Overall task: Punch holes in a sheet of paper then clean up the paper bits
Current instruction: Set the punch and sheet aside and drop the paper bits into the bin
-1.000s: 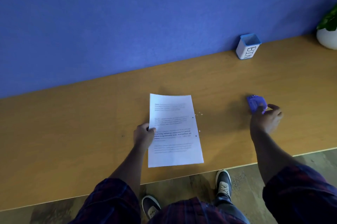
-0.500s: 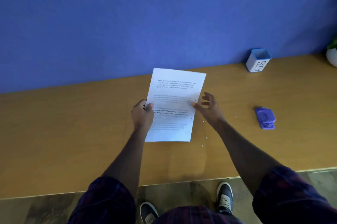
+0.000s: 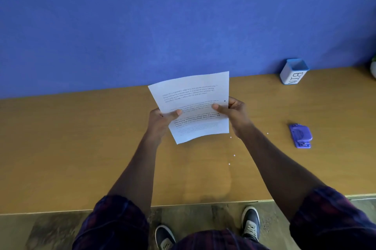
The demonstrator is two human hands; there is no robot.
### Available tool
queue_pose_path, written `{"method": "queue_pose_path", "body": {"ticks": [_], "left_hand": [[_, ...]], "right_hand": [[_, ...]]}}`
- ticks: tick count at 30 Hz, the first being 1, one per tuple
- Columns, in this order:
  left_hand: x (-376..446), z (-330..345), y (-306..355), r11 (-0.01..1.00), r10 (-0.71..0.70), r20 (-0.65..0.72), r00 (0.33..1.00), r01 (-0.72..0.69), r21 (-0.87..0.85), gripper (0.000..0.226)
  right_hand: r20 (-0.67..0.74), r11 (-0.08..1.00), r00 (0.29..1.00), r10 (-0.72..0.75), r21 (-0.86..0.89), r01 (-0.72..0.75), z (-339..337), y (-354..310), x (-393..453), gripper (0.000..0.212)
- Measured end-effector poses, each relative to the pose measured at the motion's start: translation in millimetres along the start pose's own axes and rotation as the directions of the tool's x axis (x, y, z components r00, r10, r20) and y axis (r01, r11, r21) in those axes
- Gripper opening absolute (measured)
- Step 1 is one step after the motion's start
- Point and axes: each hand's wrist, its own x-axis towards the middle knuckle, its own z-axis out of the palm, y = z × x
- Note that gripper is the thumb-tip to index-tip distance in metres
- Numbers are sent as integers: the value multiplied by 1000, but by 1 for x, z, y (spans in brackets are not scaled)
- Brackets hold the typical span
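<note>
The sheet of paper [image 3: 192, 105] is held up off the counter [image 3: 81, 148], pinched at its side edges by the left hand [image 3: 160, 122] and right hand [image 3: 234, 113]. One punched hole seems visible by the right thumb. Punching looks done; next, set it aside and gather the paper bits [image 3: 234, 155] toward the bin [image 3: 293, 72].

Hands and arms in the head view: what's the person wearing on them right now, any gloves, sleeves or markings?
No gloves: the left hand and right hand are bare, and both forearms are uncovered. Dark plaid sleeves, navy with reddish lines, are pushed up toward the elbows. No watch, rings or markings are visible on either wrist or hand.
</note>
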Motion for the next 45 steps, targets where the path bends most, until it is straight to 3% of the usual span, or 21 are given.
{"method": "queue_pose_path", "body": {"ticks": [5,9,16,21,25,27,30,34,38,45], "left_hand": [[-2,-8,-4,999,4,15,1000,-5,35,27],[-8,-8,-20,980,-99,9,995,96,171,29],[-5,-15,-20,987,-37,12,999,35,158,23],[-7,-12,-35,892,-102,-112,989,140,429,26],[-9,-13,-39,927,-78,-113,991,113,359,15],[-11,-15,-46,863,-89,-139,986,146,483,15],[-16,-17,-57,738,-50,-147,988,135,661,17],[-18,-21,-63,842,-53,-201,978,152,518,13],[-19,-21,-69,798,-95,-174,980,179,576,18],[-14,-21,-74,839,-89,-180,980,171,517,23]], "right_hand": [[23,994,1000,-1,-109,3,-4,5,-5,26],[-5,950,998,68,-305,-66,-11,17,-17,21],[-22,939,1000,3,-344,-10,-7,12,-17,15],[-107,819,994,37,-566,-92,-8,26,-19,14],[-111,852,994,-4,-521,-55,-8,25,-22,17],[-124,813,991,41,-573,-105,-9,28,-24,9],[-139,775,989,50,-619,-126,-9,32,-26,17],[-151,801,986,63,-583,-141,-8,35,-26,11],[-190,812,978,92,-554,-184,-10,44,-29,13],[-259,910,959,112,-362,-204,-7,48,-28,16]]}}
